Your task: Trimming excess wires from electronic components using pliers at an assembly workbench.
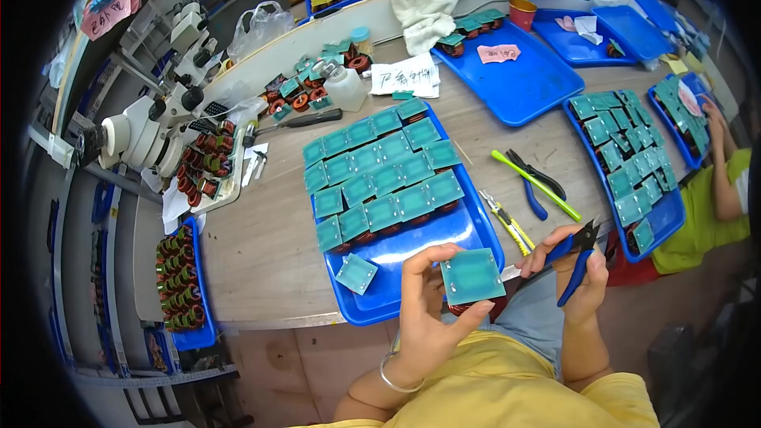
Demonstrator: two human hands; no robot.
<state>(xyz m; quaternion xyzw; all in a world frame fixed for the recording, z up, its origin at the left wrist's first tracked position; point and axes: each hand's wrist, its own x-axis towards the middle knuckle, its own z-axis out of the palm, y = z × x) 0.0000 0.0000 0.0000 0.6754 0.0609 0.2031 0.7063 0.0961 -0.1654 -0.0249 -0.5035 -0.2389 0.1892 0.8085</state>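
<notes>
My left hand (428, 321) is closed on a square green circuit board (473, 276) by its edges; reddish copper windings show beneath it. To its right, my right hand (585, 289) wraps round wire cutters (577, 276) with blue handles and dark jaws pointing up and away from the board. Just beyond my left hand lies a blue tray (416, 244), holding rows of similar green boards (372, 178) over copper coils. One board (356, 273) sits apart and tilted in the tray's near left part.
Right of the tray lie a yellow utility knife (509, 223), a bright green stick (539, 186) and pliers (533, 194). A filled blue tray (662, 218) stands farther right, near a co-worker's hand (716, 123). Microscopes (143, 131) and a tray of coils (204, 325) are at left.
</notes>
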